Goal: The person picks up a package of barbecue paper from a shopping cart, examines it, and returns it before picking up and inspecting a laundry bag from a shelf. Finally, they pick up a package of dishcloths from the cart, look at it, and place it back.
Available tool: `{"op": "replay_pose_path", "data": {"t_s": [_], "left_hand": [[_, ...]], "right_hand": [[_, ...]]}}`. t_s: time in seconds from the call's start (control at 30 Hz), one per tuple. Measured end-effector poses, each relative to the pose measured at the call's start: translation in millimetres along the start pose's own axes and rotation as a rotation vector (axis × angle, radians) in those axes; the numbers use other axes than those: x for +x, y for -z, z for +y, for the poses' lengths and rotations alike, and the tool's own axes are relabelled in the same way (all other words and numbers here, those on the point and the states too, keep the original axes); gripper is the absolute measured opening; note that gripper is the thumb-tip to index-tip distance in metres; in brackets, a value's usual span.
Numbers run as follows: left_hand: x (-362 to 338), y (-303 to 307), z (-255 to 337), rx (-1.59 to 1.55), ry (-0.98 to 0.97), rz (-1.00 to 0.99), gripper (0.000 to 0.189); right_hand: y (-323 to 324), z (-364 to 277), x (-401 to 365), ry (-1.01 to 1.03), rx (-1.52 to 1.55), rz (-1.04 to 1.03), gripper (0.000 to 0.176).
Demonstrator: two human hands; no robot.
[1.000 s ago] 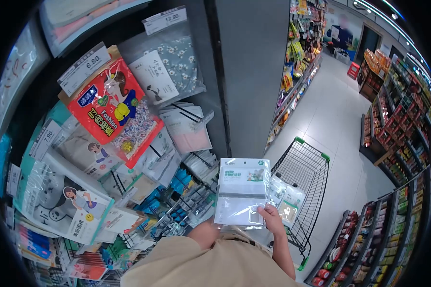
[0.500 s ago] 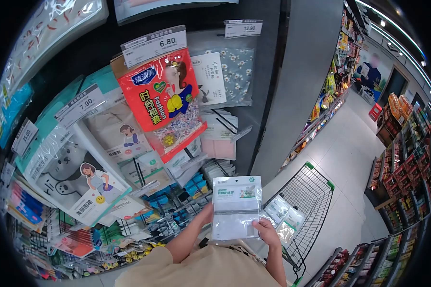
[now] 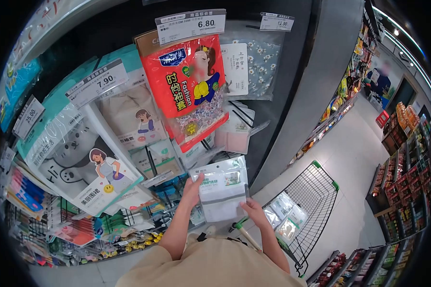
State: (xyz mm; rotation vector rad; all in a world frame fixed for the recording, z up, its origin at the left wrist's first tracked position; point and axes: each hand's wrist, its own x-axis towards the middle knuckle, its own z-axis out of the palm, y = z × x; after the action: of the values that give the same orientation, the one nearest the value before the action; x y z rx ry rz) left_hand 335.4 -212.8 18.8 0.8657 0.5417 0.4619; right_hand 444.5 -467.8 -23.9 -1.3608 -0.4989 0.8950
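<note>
A white and clear laundry bag package [image 3: 222, 191] is held between both hands in front of my body, tilted slightly. My left hand [image 3: 193, 190] grips its left edge, the thumb lying over the front. At its lower right edge my right hand [image 3: 255, 212] pinches it. Just above the package hang a pink packet [image 3: 232, 142] and a red sleeve packet [image 3: 184, 91] on the rack. The shopping cart [image 3: 316, 191] stands to the right of my right hand, with several white packages [image 3: 286, 216] inside.
A grey apron package [image 3: 84, 167] and other hanging goods fill the rack at left. A grey pillar [image 3: 316, 86] borders it. Snack shelves [image 3: 407, 172] line the aisle floor [image 3: 347, 143] at right. A person [image 3: 379, 82] is in the distance.
The package has moved left and up towards the rack and tilted. My left hand now shows at its left edge, higher up. The view has shifted, with the hanging goods nearer.
</note>
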Motion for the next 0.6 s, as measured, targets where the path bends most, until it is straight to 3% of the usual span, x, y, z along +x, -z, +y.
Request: {"op": "replay_pose_path", "data": {"t_s": [0.07,0.13,0.27,0.33,0.37,0.43,0.6], "left_hand": [[5,5,4,0.009,-0.019,0.005,0.039],[8,6,10,-0.015,-0.104,0.022,0.041],[14,9,20,-0.022,-0.129,0.043,0.041],[19,15,22,0.045,-0.161,0.026,0.042],[19,15,23,0.040,-0.161,0.026,0.042],[15,11,29,0.149,-0.219,0.032,0.043],[25,15,33,0.139,-0.290,0.023,0.042]], "right_hand": [[2,13,16,-0.012,-0.051,0.004,0.030],[-6,12,26,0.131,-0.128,0.072,0.034],[-9,27,42,0.206,-0.220,0.124,0.044],[-20,7,37,0.227,-0.613,0.234,0.051],[-24,-1,35,0.226,-0.618,0.233,0.051],[-34,-14,34,0.420,-0.755,0.235,0.057],[-61,-53,42,0.563,-0.974,0.174,0.062]]}}
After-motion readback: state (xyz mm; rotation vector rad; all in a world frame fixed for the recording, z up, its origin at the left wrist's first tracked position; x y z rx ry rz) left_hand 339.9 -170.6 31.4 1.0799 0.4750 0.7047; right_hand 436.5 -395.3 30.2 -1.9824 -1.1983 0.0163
